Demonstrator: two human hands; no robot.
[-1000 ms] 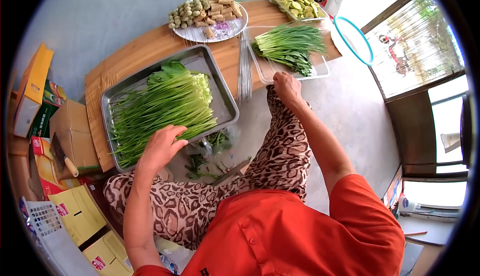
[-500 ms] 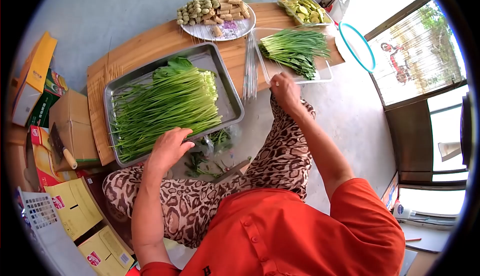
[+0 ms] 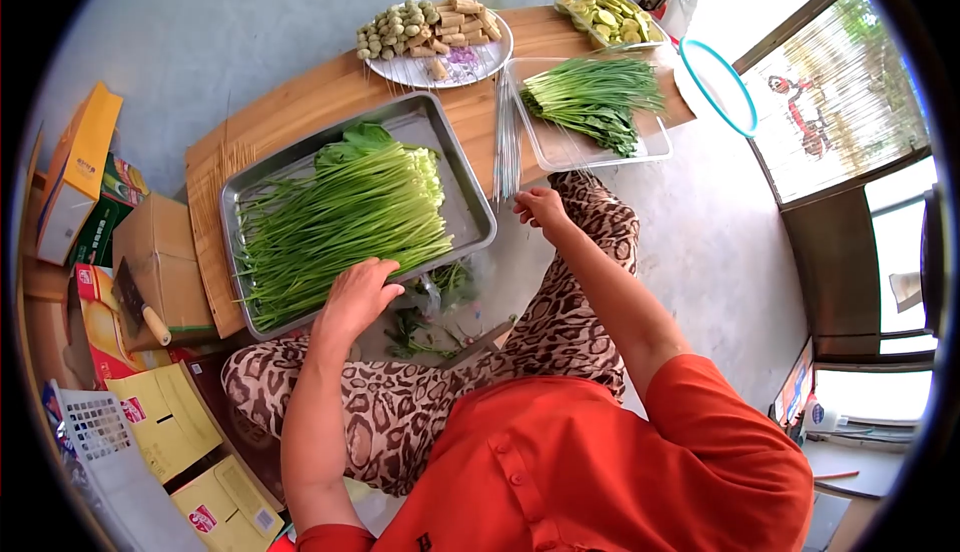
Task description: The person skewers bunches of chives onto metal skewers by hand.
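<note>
My left hand (image 3: 359,297) rests at the near edge of a heap of long green stalks (image 3: 340,217), its fingers apart on them. The stalks lie in a grey metal tray (image 3: 462,187), their pale ends toward the right. My right hand (image 3: 540,209) is beside the lower ends of a bundle of thin metal skewers (image 3: 507,142), its fingers bent together; whether something thin is between them is too small to tell. A clear plastic tray (image 3: 655,145) with green stalks and leaves (image 3: 590,97) stands just beyond that hand.
On the wooden table (image 3: 290,92) are an oval plate (image 3: 485,67) of rolled pieces and round items, and a box of green slices (image 3: 612,20). Thin wooden sticks (image 3: 235,157) lie at the left. A knife (image 3: 145,307) is by cartons; leaf scraps (image 3: 420,332) lie below.
My right hand has moved left and toward me, from the clear tray's near edge to the skewer ends. My left hand has stayed at the stalks. The view has shifted slightly.
</note>
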